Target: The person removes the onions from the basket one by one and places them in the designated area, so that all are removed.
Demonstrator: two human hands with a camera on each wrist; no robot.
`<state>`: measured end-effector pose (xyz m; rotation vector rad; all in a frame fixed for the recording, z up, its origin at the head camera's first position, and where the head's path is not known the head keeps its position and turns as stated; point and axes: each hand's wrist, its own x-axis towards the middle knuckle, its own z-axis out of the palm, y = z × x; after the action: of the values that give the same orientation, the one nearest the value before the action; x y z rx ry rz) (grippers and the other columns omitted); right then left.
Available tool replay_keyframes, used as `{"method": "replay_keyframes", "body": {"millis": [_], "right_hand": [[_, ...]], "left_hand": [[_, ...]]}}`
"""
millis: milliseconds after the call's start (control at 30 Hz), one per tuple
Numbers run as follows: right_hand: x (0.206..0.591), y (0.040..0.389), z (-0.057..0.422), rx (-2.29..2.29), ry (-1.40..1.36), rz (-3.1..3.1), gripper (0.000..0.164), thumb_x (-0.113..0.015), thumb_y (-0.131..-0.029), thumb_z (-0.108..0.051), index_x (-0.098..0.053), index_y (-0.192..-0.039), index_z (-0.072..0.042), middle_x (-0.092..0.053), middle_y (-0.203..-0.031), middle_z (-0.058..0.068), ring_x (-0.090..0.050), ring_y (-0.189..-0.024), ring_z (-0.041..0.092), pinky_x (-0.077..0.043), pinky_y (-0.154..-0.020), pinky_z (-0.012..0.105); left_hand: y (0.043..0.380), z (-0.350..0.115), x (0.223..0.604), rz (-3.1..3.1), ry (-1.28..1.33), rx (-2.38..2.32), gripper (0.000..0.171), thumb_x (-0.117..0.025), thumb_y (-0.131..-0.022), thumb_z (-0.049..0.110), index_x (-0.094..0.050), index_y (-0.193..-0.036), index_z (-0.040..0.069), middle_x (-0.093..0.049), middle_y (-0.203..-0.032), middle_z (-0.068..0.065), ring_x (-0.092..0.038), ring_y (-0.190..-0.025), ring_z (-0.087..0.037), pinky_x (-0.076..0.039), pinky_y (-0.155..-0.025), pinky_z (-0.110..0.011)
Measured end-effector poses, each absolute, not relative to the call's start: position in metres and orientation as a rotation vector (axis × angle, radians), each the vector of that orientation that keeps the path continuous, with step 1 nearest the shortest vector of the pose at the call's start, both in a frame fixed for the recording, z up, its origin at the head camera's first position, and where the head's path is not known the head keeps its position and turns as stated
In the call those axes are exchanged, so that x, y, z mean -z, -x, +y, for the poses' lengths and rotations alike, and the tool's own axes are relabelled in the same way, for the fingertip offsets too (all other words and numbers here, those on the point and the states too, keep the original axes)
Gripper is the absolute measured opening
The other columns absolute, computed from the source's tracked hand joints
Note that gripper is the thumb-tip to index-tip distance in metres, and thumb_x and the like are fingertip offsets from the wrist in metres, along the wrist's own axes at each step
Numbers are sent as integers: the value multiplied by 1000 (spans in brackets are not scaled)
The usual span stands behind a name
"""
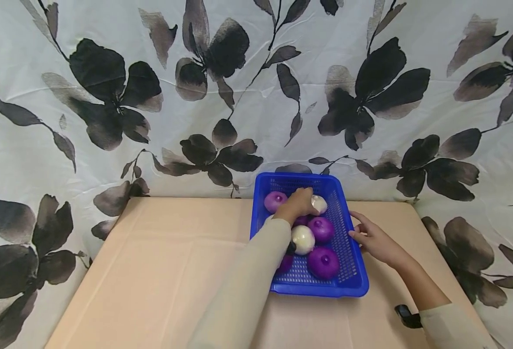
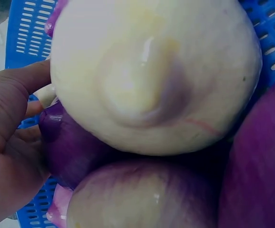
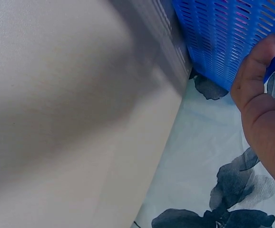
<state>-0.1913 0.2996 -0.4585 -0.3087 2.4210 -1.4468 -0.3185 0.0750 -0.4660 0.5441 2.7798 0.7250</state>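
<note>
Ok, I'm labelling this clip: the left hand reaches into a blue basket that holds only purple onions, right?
Not only purple: the head view shows white onions in the blue basket too, among the purple onions. The left hand does reach into it.

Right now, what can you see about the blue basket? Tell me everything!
The basket is blue, looks like plastic, and is rectangular, with a smooth rim, slots in its walls and little holes in its floor. It is open on top and holds purple onions and white onions. It is at the far edge of the tan table, long sides running away from the person. The right hand touches its right side; the left hand reaches inside.
</note>
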Motion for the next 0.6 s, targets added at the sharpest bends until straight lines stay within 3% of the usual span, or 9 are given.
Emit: {"method": "replay_keyframes", "body": {"millis": [333, 600], "right_hand": [[460, 189, 300, 1459, 319, 2408, 69, -50, -108, -7, -10, -163, 1, -55, -103, 20, -69, -89, 24, -65, -72, 35], [459, 192, 301, 1455, 326, 2406, 68, -49, -108, -7, -10, -163, 2, -56, -103, 20, -69, -89, 24, -65, -72, 38]], "left_hand": [[319, 75, 470, 2803, -575, -717, 60, -88, -82, 34, -64, -129, 8, -63, -125, -12, -65, -114, -27, -55, -96, -38], [325, 75, 467, 2772, -650, -827, 57, -89, -80, 27, -63, -125, 4, -62, -122, -12, -56, -116, -24, -51, -100, -32]]}}
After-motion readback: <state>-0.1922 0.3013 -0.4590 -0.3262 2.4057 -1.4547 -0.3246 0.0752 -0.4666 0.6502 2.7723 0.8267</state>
